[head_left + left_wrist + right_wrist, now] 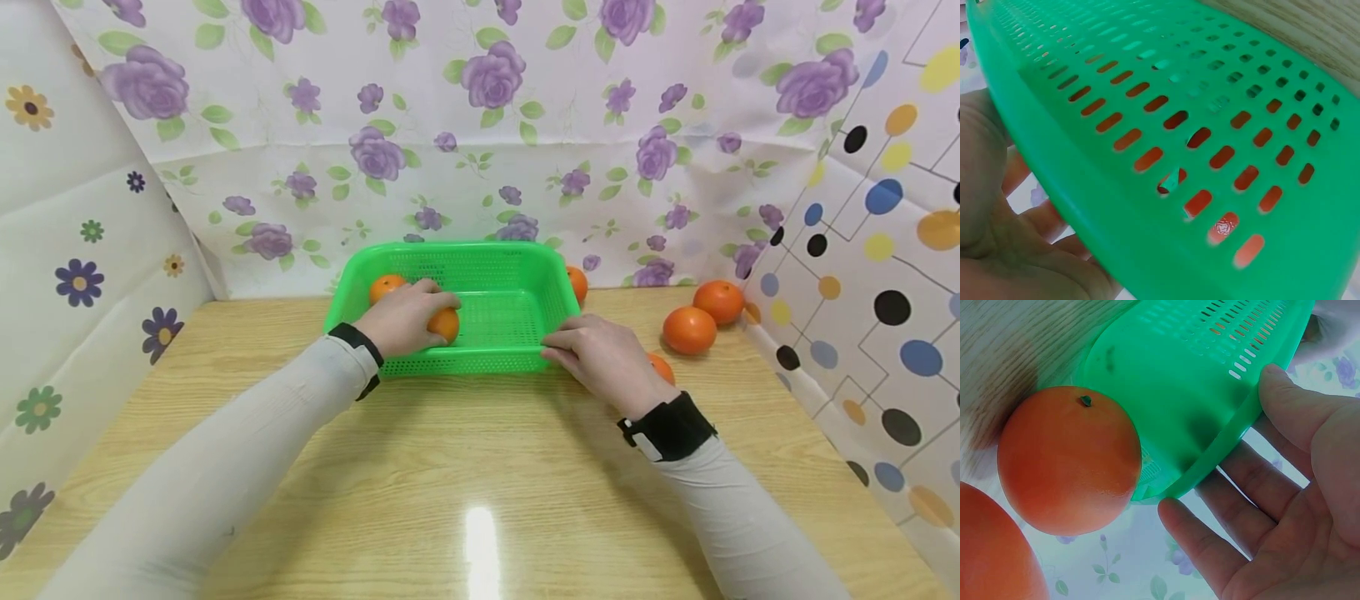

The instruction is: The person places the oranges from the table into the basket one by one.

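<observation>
A green perforated plastic basket (504, 360) stands on the table by the back cloth. My left hand (405, 319) reaches over its front rim, the fingers curled over an orange (446, 326) inside. Behind that hand sits another orange (386, 287), partly hidden. In the left wrist view, orange skin shows through the slots of the basket wall (1166, 237). At the front right corner, my right hand (603, 362) pinches the basket rim, thumb on one side and fingers on the other. An orange (1069, 459) lies close beside the basket in the right wrist view.
To the right on the wooden table (420, 483) lie two oranges, one in front (689, 330) and one behind (718, 302). Another orange (662, 367) is half hidden by my right hand; one more (577, 285) peeks past the basket. Patterned cloth (495, 192) borders the table.
</observation>
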Demonstrator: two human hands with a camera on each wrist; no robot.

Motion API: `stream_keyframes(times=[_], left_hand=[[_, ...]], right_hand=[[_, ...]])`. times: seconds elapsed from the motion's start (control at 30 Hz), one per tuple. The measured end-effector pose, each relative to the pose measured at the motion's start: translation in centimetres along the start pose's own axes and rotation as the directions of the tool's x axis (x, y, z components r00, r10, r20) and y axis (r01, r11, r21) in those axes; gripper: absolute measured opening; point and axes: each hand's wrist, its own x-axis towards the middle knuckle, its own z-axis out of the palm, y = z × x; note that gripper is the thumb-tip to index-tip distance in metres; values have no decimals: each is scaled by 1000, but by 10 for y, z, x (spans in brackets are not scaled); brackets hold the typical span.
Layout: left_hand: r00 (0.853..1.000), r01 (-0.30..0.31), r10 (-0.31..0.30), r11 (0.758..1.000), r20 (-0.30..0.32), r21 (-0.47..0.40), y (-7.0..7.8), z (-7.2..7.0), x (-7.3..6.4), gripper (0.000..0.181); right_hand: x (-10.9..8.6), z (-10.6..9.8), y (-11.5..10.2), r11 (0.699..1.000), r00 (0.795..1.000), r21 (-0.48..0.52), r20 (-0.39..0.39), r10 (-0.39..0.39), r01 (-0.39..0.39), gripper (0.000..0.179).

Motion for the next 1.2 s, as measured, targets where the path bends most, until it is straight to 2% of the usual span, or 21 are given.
stream_keyframes(times=[0.33, 0.83, 1.2], left_hand=[[999, -19, 18, 1000, 29, 11, -2, 1, 4, 49], [995, -7, 7, 1000, 105, 2, -9, 4, 11, 45], [992, 18, -16, 1000, 128, -18, -12, 7, 14, 45]], right_hand=[[0, 0, 0, 1000, 1000, 0, 6, 3, -3, 14], [-1, -1, -2, 1000, 1000, 5, 10, 10, -10, 15], [-1, -1, -2, 1000, 1000, 6, 6, 2, -2, 14]])
